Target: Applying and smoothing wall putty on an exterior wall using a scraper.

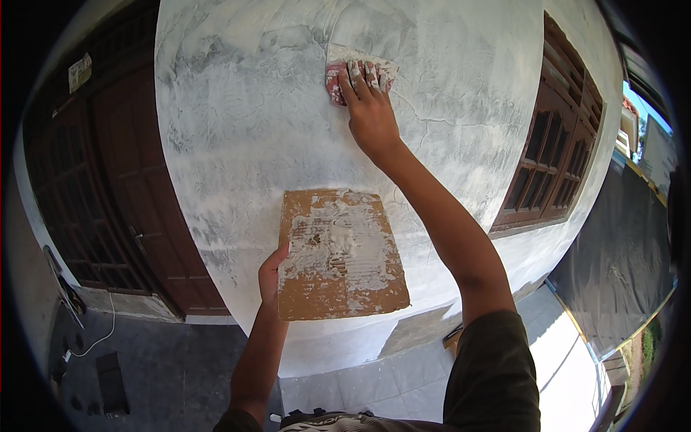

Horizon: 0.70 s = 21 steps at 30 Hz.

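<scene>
Against the upper wall (pixel 245 122), my right hand (pixel 371 108) presses a flat putty scraper (pixel 337 75), reddish and caked with white filler. Its fingers are spread over the back of the blade. Fine cracks run through the patchy grey and white coating beside it. Lower down, my left hand (pixel 272 277) grips the left edge of a brown cardboard sheet (pixel 306 306), its thumb on the near face and the other fingers hidden behind. White putty (pixel 342 241) is smeared over the middle of the cardboard, where some of its ribbed core shows.
A brown wooden door (pixel 144 173) stands at the left, and a brown window (pixel 554 151) is set in the wall at the right. Below lie grey floor tiles (pixel 345 396). A white cable (pixel 108 335) trails across the dark floor. Dark sheeting (pixel 612 252) hangs at the far right.
</scene>
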Tool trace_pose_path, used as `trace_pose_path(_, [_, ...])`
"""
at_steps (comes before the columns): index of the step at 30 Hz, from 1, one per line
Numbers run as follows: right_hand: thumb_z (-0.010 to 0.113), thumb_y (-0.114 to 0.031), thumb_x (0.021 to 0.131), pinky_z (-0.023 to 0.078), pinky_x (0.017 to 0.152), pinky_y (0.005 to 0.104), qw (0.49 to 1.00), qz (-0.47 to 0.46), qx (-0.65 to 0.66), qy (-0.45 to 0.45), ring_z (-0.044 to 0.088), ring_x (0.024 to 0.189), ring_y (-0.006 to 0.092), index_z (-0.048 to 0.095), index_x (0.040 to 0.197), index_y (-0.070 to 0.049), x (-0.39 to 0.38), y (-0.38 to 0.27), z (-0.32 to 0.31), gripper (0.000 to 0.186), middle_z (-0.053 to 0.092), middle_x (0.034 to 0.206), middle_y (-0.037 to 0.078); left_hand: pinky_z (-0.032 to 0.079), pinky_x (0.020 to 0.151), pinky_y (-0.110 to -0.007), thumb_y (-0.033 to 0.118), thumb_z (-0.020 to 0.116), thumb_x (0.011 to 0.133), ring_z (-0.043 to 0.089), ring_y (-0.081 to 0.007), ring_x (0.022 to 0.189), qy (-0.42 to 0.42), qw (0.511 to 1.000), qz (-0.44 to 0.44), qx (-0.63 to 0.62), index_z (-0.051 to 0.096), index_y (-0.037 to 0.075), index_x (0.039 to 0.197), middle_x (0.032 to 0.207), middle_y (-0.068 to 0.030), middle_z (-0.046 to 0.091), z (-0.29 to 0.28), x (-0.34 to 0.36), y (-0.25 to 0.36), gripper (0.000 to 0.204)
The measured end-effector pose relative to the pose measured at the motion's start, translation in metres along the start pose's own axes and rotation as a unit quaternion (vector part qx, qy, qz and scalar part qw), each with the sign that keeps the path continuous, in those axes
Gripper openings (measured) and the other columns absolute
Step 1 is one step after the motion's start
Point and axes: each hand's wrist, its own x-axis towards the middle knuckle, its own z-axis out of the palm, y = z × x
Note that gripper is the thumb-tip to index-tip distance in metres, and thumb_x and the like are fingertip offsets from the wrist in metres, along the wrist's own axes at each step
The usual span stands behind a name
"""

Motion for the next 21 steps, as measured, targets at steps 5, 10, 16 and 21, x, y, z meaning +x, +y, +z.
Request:
trace_pose_path(5, [0.05,0.009,0.067,0.041,0.091,0.0417,0.989,0.01,0.106,-0.104,0.056,0.096,0.0352,0.045,0.127,-0.004,-0.048,-0.01,-0.047,0.062,0.051,0.117,0.022,0.048,0.085,-0.04,0.021,0.045,0.089,0.06,-0.0269,0.095,0.002,1.0,0.01,-0.009,0.049,0.0,0.12,0.109,-0.0147,0.059,0.014,-0.024,-0.022,0.038])
trace_pose_path(10, [0.047,0.009,0.071,0.045,0.082,0.0337,0.896,0.198,0.387,-0.088,0.062,0.09,0.0269,0.056,0.116,-0.004,-0.082,-0.018,-0.153,0.048,0.063,0.096,0.015,0.048,0.083,-0.041,0.021,0.045,0.089,0.06,-0.0272,0.094,0.036,0.999,0.04,0.006,0.049,0.0,0.119,0.108,-0.0142,0.059,0.013,-0.066,-0.063,0.037])
trace_pose_path(16, [0.049,0.007,0.077,0.045,0.07,0.0248,0.526,0.533,0.641,-0.167,0.056,0.076,0.0106,0.054,0.108,0.003,-0.144,0.016,-0.29,0.031,0.062,0.089,0.006,0.047,0.084,-0.039,0.022,0.045,0.089,0.059,-0.0263,0.094,0.056,0.995,0.077,0.022,0.049,0.0,0.119,0.108,-0.0135,0.059,0.021,-0.117,-0.145,0.037])
trace_pose_path(21, [0.056,0.004,0.078,0.05,0.069,0.0259,0.426,0.593,0.639,-0.244,0.062,0.08,0.0136,0.053,0.109,0.004,-0.247,0.048,-0.356,0.031,0.063,0.095,0.01,0.047,0.085,-0.038,0.022,0.042,0.09,0.059,-0.0258,0.096,0.061,0.995,0.077,0.012,0.049,-0.001,0.119,0.11,-0.0141,0.059,0.042,-0.157,-0.238,0.038])
